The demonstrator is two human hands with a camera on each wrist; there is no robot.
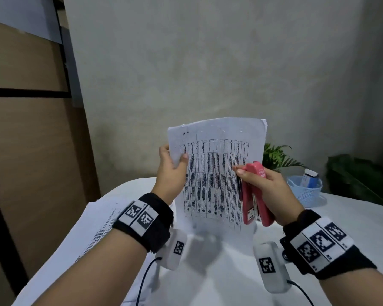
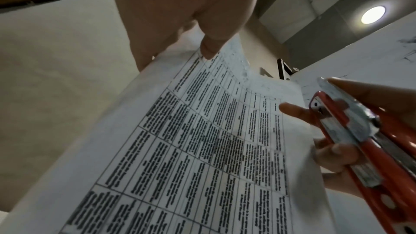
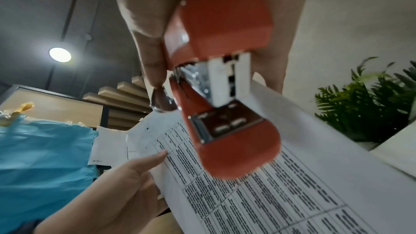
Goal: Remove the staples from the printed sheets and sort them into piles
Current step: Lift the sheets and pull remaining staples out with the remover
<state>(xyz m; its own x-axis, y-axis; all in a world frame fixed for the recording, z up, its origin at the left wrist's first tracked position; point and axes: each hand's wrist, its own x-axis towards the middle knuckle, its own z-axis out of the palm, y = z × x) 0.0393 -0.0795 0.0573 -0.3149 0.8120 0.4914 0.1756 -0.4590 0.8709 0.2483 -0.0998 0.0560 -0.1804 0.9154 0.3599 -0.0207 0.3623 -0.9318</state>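
Observation:
I hold a printed sheet (image 1: pixel 215 173) with a table of text upright above the white table (image 1: pixel 230 283). My left hand (image 1: pixel 173 162) pinches its left edge, thumb on the front (image 2: pixel 209 49). My right hand (image 1: pixel 259 184) grips a red stapler (image 1: pixel 255 195) at the sheet's right edge, and its fingers also touch the paper (image 2: pixel 292 111). In the right wrist view the stapler (image 3: pixel 225 95) points down at the sheet (image 3: pixel 292 184), its jaws slightly apart. Small dark marks sit near the sheet's top left corner (image 1: pixel 184 133).
A stack of printed sheets (image 1: pixel 93 235) lies on the table's left side. A blue mesh basket (image 1: pixel 305 191) with a box in it stands at the back right, with green plants (image 1: pixel 276 157) behind. A wooden panel (image 1: pixel 31 151) rises on the left.

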